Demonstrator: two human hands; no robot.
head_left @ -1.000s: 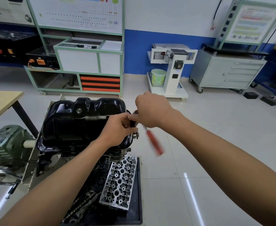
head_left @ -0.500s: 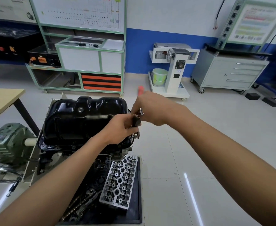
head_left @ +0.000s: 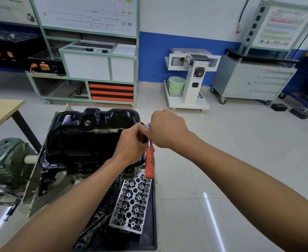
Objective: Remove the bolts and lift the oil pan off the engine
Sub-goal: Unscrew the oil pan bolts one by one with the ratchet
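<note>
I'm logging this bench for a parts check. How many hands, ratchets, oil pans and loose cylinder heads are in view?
hands: 2 (left hand, right hand)
ratchet: 1
oil pan: 1
cylinder head: 1
total: 5

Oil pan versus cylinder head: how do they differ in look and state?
The oil pan is glossy black and smoothly domed; the cylinder head is bare silver metal riddled with holes. The oil pan sits atop the engine, while the cylinder head lies on a black tray nearer the camera. The left hand and right hand grip a red-handled ratchet at the oil pan's right edge; nothing touches the cylinder head. Both are metal parts.
</note>
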